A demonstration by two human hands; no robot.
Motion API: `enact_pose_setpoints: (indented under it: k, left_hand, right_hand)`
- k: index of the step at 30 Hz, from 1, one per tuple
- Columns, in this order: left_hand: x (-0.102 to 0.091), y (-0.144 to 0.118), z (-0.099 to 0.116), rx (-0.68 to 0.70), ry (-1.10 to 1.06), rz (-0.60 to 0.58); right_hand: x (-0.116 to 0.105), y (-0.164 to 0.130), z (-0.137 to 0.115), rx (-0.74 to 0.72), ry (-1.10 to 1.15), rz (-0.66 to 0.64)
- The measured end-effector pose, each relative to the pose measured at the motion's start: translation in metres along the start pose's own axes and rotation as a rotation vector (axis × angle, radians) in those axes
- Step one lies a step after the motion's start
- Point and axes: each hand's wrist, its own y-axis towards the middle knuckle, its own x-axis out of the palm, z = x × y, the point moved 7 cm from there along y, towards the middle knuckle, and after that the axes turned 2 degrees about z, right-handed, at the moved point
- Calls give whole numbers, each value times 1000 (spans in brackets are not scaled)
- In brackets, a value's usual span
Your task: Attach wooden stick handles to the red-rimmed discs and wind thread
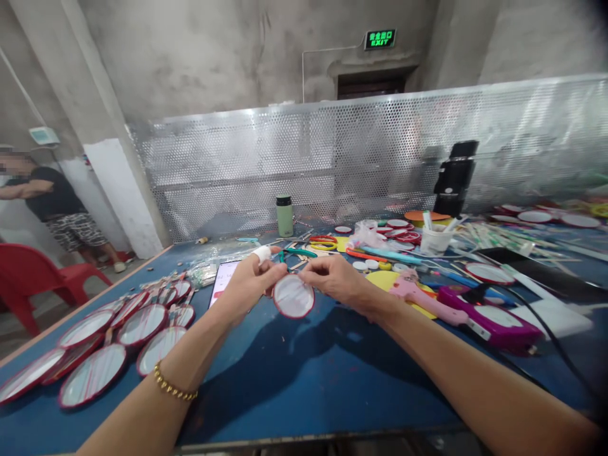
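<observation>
Both hands meet over the middle of the blue bench [294, 380], and between them hangs a small round disc [293, 296] — white-faced with a red rim. The left hand [247, 282] pinches the disc's upper left edge; the right hand [332, 278] pinches its upper right edge, fingers curled in. So the disc sits just below and between the two sets of fingertips, its face tilted up toward the camera, lifted off the bench rather than lying on it. Neither hand is clearly nearer; both grip the top rim from opposite sides. A white wrap covers one left fingertip [261, 254], and a gold bracelet [173, 385] circles the left wrist.

To the left lies a spread of larger red-rimmed ovals [95, 345]. A phone [222, 278] rests just behind the left hand, and a pink glue gun [427, 301] lies to the right — near the right forearm.
</observation>
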Motion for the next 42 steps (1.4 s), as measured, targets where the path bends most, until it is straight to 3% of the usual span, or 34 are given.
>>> enact_pose_setpoints:
  k: [3,7,11,14,18,22,26,29,35,42]
  left_hand:
    - [-7,0,1,-4,-102,121]
    - [7,-2,-8,-46,-93,73]
    - [14,-3,-11,-14,-146,75]
    - [4,-1,-12,1,-191,172]
    - [-16,1,-6,73,-105,317]
    - [-17,-1,8,188,-13,322]
    - [-10,-14,31,416,152,351]
    - [-6,-24,40,546,194,348]
    - [-6,-31,40,627,252,360]
    - [-3,-42,49,706,392,381]
  right_hand:
    - [-12,0,14,156,186,197]
    - [-14,-1,30,251,343,334]
    - [-9,-2,31,243,348,361]
    - [-4,-3,25,232,340,352]
    - [8,-2,20,223,234,244]
    - [12,-2,11,31,-8,195]
    - [5,-11,-9,-287,-271,303]
    - [-2,-20,-21,-423,-352,400]
    - [-12,-33,-38,-562,-347,519]
    - [-8,-40,-46,-599,-407,524]
